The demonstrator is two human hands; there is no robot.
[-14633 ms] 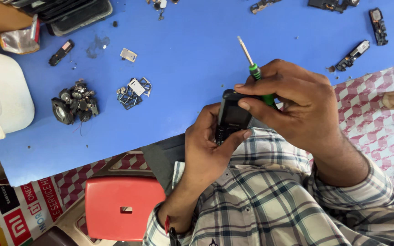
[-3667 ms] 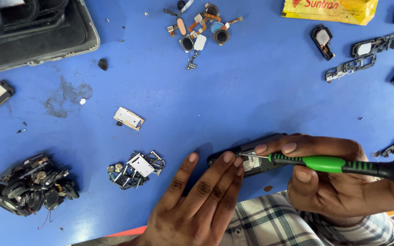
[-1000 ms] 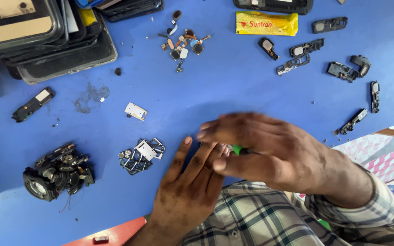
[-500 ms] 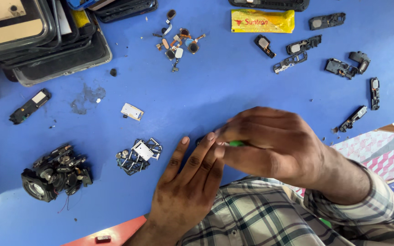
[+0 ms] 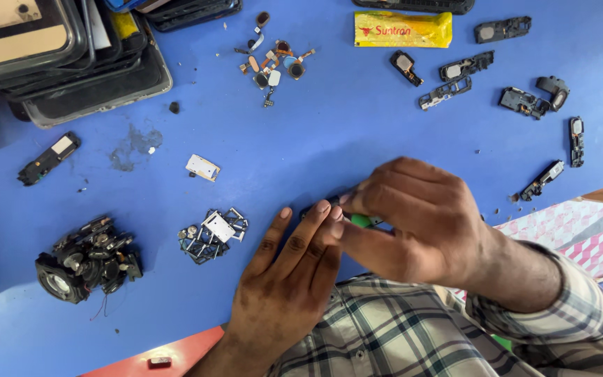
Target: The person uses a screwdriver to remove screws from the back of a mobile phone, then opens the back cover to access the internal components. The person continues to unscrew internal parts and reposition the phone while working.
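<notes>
- Pressing flat, the left hand (image 5: 284, 279) is lying on the blue worktop (image 5: 329, 132) with fingers spread and released, fingertips meeting the right hand.
- The right hand (image 5: 413, 216) is curling clenched around a green-handled screwdriver (image 5: 359, 220); only a sliver of the handle is showing, at 9 o'clock of the knuckles.
- A dark phone part under both hands is mostly hiding; what it is cannot be told.
- A small pile of metal shields (image 5: 214, 234) is sitting near, at 9 o'clock of the left fingers.
- A heap of black speaker modules (image 5: 85, 258) is lying farther out at 9 o'clock.
- A yellow sachet (image 5: 403, 29) is resting well apart at 12 o'clock.
- Stacked phone frames (image 5: 71, 63) are filling the 10 o'clock corner.
</notes>
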